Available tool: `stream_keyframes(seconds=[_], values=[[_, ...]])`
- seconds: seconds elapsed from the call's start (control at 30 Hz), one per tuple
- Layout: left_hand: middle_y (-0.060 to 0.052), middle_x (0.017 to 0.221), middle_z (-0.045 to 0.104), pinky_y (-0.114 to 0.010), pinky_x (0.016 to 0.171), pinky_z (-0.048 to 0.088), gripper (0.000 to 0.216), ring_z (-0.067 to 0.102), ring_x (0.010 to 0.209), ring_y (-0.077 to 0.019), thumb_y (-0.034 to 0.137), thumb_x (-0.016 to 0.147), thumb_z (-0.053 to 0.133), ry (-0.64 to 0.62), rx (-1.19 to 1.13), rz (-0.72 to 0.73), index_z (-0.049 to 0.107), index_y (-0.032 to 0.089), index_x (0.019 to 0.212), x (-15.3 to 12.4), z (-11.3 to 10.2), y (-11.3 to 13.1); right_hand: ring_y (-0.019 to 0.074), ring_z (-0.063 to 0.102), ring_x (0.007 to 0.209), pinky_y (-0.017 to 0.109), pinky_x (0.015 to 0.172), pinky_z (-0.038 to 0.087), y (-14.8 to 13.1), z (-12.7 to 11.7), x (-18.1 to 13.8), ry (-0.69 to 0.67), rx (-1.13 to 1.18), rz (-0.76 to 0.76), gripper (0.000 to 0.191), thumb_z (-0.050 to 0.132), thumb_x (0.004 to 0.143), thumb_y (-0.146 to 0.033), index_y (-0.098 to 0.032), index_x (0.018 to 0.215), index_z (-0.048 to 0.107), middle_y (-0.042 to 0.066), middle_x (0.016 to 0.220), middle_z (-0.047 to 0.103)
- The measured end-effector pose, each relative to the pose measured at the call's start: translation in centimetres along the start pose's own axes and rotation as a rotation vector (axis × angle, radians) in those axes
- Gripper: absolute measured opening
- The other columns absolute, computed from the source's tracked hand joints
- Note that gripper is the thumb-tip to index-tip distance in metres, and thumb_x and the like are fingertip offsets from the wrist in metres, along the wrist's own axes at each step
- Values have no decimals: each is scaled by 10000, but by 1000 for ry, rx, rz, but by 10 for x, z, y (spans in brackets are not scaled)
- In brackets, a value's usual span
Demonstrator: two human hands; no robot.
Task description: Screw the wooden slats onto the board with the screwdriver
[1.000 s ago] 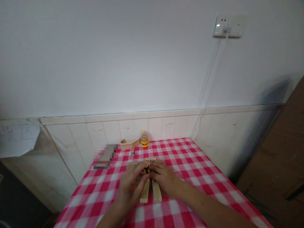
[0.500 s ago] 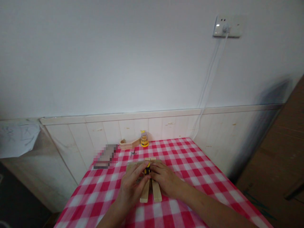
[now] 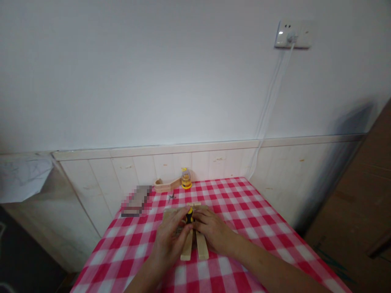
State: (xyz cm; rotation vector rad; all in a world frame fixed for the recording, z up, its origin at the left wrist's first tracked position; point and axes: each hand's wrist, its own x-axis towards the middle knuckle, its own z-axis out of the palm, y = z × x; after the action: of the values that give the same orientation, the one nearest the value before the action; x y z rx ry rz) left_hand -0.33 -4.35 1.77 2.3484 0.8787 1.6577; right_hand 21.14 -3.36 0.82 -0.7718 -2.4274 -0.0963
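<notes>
My left hand pinches the yellow-and-black handle of a small screwdriver between thumb and fingers. Its tip is hard to make out. Close against its right side, my right hand has its fingers bent over pale wooden strips. The left strip and the right strip point toward me, a narrow gap between them. A short wooden crosspiece shows past the fingertips. Beneath lies a flat brown piece like cardboard, mostly covered by my hands.
Near the wall stand a clear-and-yellow bit container and a curved wooden piece. Small dark metal parts lie in front of them. A blurred-out flat object is at the left edge of the checked tablecloth.
The screwdriver handle appears slightly turned, with more yellow showing near its top. Both hands stay in nearly the same place; the view has shifted slightly.
</notes>
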Motion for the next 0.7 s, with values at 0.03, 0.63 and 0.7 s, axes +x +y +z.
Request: stream_keyframes(seconds=[0.03,0.63,0.7], values=[[-98,1211,734,-327,780,643,414,741,935,-215,227,1000,625,-2,-3,1,611,271,1411,0,0,0,248,593,1328,471,1179,451,1,1,0,0,0,2,287,623,1026,-301,-213,1293,684,126,1344,702],[-80,1205,729,-332,824,639,447,742,1001,-222,202,1001,619,-11,-30,3,573,288,1437,0,1,0,255,580,1337,474,1182,441,0,-2,1,-30,-6,6,309,637,1017,-284,-207,1314,678,133,1359,692],[-82,1192,730,-326,811,640,455,738,1003,-223,208,1002,623,-13,-41,15,561,283,1446,0,1,0,255,584,1333,477,1183,440,0,-2,0,-24,-9,10,293,631,1018,-276,-208,1299,685,132,1350,699]])
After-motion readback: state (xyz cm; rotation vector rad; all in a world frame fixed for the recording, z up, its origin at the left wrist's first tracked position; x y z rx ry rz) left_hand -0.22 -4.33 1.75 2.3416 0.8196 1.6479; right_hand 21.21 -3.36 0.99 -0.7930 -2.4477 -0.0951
